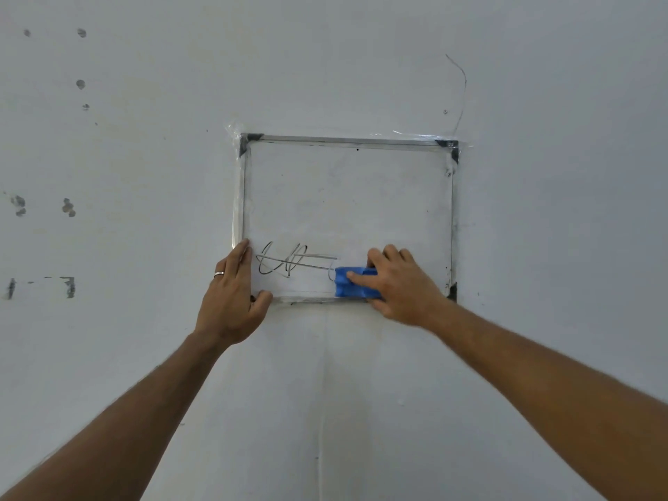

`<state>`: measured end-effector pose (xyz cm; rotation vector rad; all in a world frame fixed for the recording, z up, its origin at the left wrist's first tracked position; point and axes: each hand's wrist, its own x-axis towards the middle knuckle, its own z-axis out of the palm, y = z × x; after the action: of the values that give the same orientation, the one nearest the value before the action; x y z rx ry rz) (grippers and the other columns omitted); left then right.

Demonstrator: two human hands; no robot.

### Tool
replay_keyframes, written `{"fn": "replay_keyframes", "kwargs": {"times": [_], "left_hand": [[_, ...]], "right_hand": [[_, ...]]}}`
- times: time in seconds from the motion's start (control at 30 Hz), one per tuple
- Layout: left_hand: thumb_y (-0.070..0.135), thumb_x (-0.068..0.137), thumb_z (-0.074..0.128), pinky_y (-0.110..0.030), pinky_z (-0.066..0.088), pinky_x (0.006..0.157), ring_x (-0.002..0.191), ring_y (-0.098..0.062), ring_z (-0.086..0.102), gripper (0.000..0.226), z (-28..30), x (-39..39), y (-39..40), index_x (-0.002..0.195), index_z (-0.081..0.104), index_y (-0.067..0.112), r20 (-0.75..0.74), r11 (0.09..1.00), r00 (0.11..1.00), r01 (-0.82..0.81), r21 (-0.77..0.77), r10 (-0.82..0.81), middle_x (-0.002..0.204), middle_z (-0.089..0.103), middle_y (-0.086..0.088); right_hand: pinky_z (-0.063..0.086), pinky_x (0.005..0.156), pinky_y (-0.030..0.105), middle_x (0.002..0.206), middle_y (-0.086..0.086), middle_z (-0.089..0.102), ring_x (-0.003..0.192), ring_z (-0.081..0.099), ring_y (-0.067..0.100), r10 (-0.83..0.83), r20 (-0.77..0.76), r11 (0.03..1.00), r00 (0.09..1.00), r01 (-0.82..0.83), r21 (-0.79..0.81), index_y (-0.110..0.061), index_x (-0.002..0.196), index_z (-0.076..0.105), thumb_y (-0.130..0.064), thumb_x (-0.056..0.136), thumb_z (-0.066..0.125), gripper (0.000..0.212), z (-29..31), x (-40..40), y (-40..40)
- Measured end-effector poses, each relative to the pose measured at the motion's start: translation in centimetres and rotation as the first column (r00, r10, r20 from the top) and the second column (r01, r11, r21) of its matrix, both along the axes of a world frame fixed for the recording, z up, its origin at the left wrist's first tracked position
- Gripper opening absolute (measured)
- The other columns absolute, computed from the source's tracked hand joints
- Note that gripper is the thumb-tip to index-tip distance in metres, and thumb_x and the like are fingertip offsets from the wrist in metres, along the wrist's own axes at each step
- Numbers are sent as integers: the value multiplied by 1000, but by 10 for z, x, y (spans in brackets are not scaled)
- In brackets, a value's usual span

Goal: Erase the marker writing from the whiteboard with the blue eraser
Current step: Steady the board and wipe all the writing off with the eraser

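Note:
A small metal-framed whiteboard [347, 197] hangs taped to a pale wall. Black marker scribbles [289, 263] run along its lower left part; the area above is wiped with faint smudges. My right hand [401, 283] is shut on the blue eraser [352, 286], which presses against the board's lower edge just right of the scribbles' end. My left hand [231, 294] grips the board's lower left corner, fingers flat along the left frame and thumb on the bottom edge. A ring shows on one finger.
The wall [144, 175] carries dark chipped spots and marks at the left. A thin wire or crack [461, 92] rises from the board's upper right corner. Clear tape [426, 133] holds the top corners. A faint vertical seam [321, 392] runs below the board.

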<state>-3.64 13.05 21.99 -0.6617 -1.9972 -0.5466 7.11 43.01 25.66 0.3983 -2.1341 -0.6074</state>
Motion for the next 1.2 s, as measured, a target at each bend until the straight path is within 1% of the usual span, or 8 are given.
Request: {"fn": "replay_keyframes", "kwargs": {"times": [0.17,0.33,0.47,0.6,0.73,0.87,1.03,1.2], "left_hand": [[39,84,42,-44,43,105,143,-28,27,84,-1,-1,-1,157,23,3,-5,1000,1000,9,2,-9,165,16,-1],[42,83,43,-47,52,87,135,-33,39,81,2,-2,-6,153,29,5,-7,999,1000,23,39,-22,162,18,3],[41,84,44,-48,52,87,137,-35,41,81,2,-3,-10,154,26,6,8,998,1000,27,52,-28,163,16,2],[43,84,42,-48,51,93,141,-32,37,83,2,-1,-10,156,24,6,20,998,999,37,52,-38,164,15,0],[41,85,44,-47,51,94,143,-30,35,82,3,1,-12,156,24,7,33,998,999,38,52,-39,164,14,1],[42,85,43,-47,51,97,144,-28,34,82,2,0,-13,156,24,7,28,997,998,48,56,-50,165,14,2],[43,84,42,-44,48,98,144,-27,34,83,2,-2,-13,157,23,8,24,995,998,64,71,-66,165,15,3],[45,85,42,-43,47,103,146,-24,31,85,1,-2,-12,158,22,7,24,995,997,72,73,-74,166,15,1]], "right_hand": [[42,80,45,109,12,51,95,47,32,-82,-131,955,988,40,-295,-26,135,57,-30,83,67,54,25,-5,-17],[43,81,45,109,10,52,95,48,31,-11,-58,1000,998,11,15,-27,138,54,-32,84,67,56,18,-6,-9],[42,81,46,111,12,50,97,48,33,-47,-113,944,992,7,-330,-25,137,55,-30,83,65,55,11,-11,-37],[43,80,46,109,13,54,94,50,34,10,-39,1000,999,-11,-23,-27,135,57,-31,79,69,57,6,-11,-27],[41,80,43,110,12,52,95,48,32,-115,-169,949,979,58,-311,-26,135,57,-34,82,67,55,31,-13,-36],[43,74,44,106,13,55,90,51,33,19,-42,998,999,-17,58,-23,130,60,-30,76,72,57,-2,-13,-39],[40,80,43,111,12,51,97,47,32,-135,-154,967,979,96,-234,-26,135,55,-36,82,64,55,33,-15,-45],[44,76,45,107,14,55,92,52,35,-3,-43,998,999,6,62,-23,131,60,-31,76,72,57,12,-17,-46]]}}
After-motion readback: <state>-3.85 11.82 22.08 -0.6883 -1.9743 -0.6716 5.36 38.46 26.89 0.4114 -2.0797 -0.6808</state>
